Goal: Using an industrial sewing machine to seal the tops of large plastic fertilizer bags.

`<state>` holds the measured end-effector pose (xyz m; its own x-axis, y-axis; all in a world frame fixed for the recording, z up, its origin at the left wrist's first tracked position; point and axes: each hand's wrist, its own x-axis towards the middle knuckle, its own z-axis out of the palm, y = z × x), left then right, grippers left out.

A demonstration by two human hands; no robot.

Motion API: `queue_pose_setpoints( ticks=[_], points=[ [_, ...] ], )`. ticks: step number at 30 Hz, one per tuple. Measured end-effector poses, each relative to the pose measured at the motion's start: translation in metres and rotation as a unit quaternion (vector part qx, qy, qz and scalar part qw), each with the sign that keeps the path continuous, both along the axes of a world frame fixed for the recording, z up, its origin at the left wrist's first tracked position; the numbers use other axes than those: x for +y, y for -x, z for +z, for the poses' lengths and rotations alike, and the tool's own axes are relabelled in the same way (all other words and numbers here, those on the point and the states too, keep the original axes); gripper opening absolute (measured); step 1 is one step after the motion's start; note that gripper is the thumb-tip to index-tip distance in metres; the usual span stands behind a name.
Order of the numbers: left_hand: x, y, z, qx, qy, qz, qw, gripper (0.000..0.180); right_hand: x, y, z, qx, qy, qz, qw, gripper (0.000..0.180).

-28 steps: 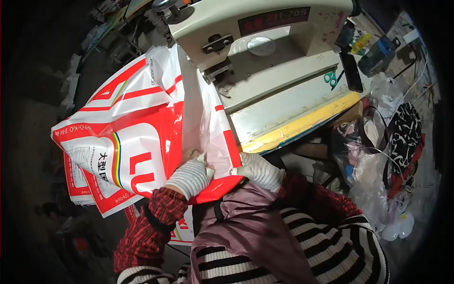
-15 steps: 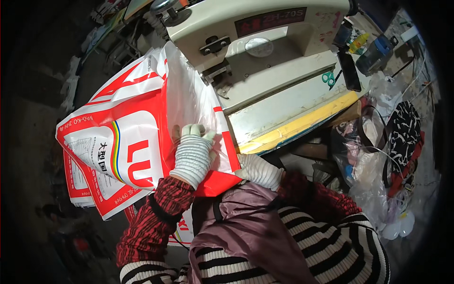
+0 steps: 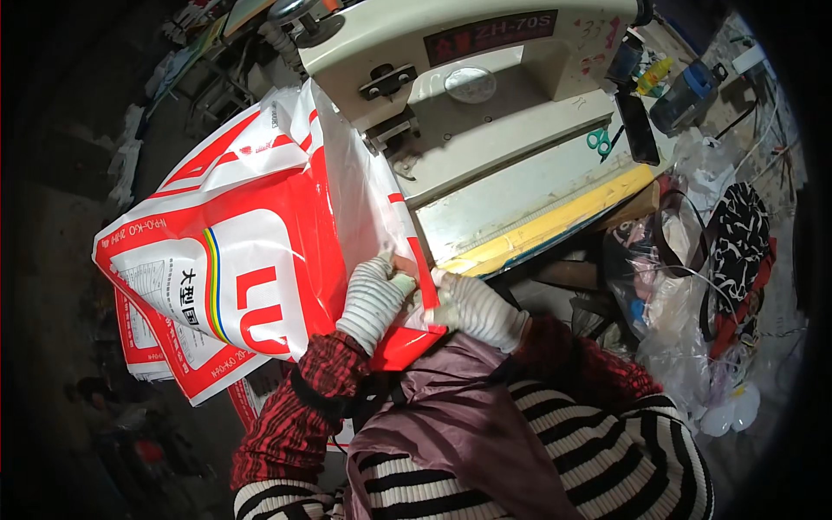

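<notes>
A large red and white plastic sack point(image 3: 325, 230) with printed panels lies partly folded across my front, its far end beside the sewing machine point(image 3: 490, 39). My left hand point(image 3: 379, 296), in a pale striped glove with bare fingertips, is closed on the sack close to its near right edge. Just to its right, my right hand point(image 3: 478, 310), gloved the same way, grips the red-striped edge with its fingers. The two hands are a short gap apart. Some fingertips are hidden by folds of the sack.
More printed sacks point(image 3: 143, 334) are stacked at the left. On the machine table lie green-handled scissors point(image 3: 600, 141), a dark phone point(image 3: 637, 128) and a bottle point(image 3: 685, 97). A yellow strip point(image 3: 555, 217) runs along the table's front edge. Clear plastic bags point(image 3: 685, 347) sit at the right.
My left hand has moved right, closer to my right hand, and its fingers have gone from spread on the sack to closed near the edge. The sack's front panel has spread flatter.
</notes>
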<state>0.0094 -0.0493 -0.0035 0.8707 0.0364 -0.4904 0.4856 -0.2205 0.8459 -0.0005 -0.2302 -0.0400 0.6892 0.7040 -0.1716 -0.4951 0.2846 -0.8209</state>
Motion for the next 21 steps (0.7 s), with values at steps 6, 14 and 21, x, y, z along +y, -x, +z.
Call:
queue_pose_setpoints(
  ticks=[6,14,21],
  points=[
    [-0.008,0.005,-0.006,-0.275,-0.423,-0.331,0.797,0.020,0.002,-0.030,-0.030,0.184,-0.022,-0.078,0.980,0.023],
    [-0.047,0.016,0.070,-0.124,-0.423,-0.614,0.654,0.064,0.016,-0.036,-0.037,-0.191,0.340,-0.037,0.920,0.033],
    [-0.065,-0.014,0.039,-0.146,-0.543,-0.583,0.586,0.018,0.031,-0.083,-0.020,-0.159,0.424,-0.008,0.892,0.033]
  ],
)
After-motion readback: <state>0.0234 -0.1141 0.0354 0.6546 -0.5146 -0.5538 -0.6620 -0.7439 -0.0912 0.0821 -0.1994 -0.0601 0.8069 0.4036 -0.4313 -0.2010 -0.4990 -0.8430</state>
